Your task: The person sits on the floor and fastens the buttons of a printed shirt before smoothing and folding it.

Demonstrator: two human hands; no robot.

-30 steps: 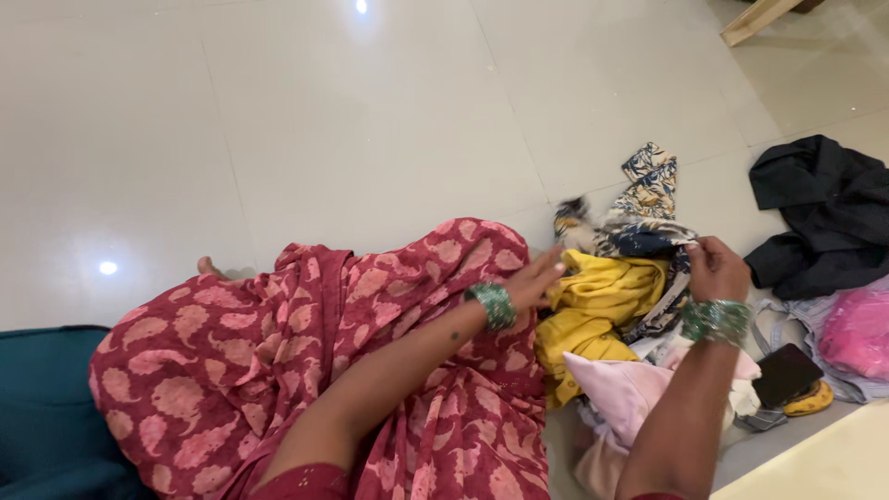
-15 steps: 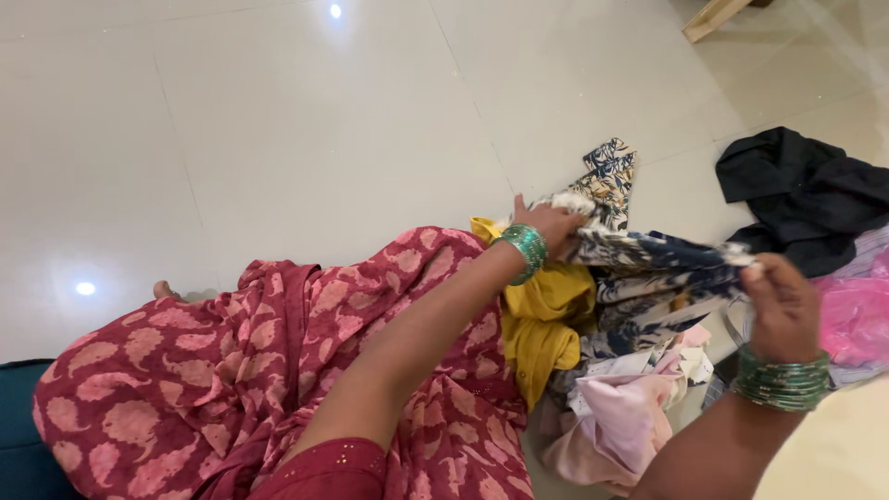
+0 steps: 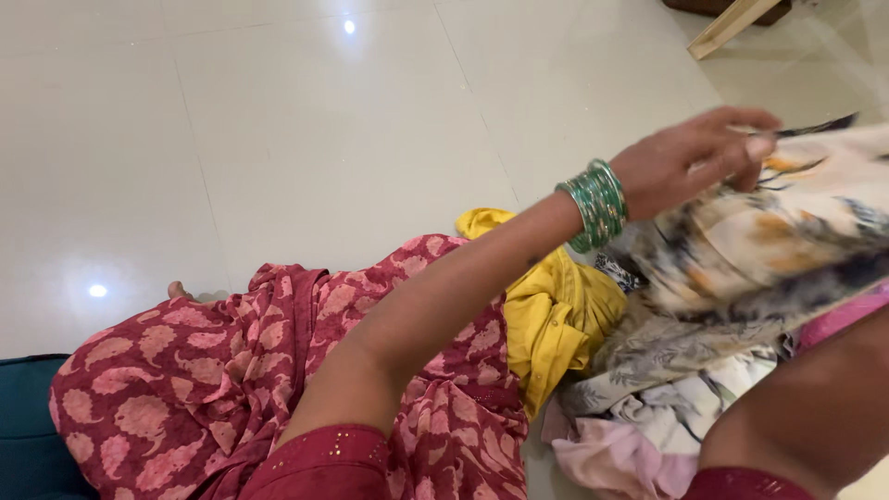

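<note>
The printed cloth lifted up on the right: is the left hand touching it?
Touching. The head view shows the left hand with fingertips pinched on the top edge of the printed cloth.

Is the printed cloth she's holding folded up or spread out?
Spread out: the left hand pinches the printed cloth by its top edge, lifted above the clothes pile, hanging loose.

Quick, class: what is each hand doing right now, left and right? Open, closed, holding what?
Left hand: closed, pinching the cream printed cloth and lifting it.
Right hand: out of view; only the forearm shows.
</note>
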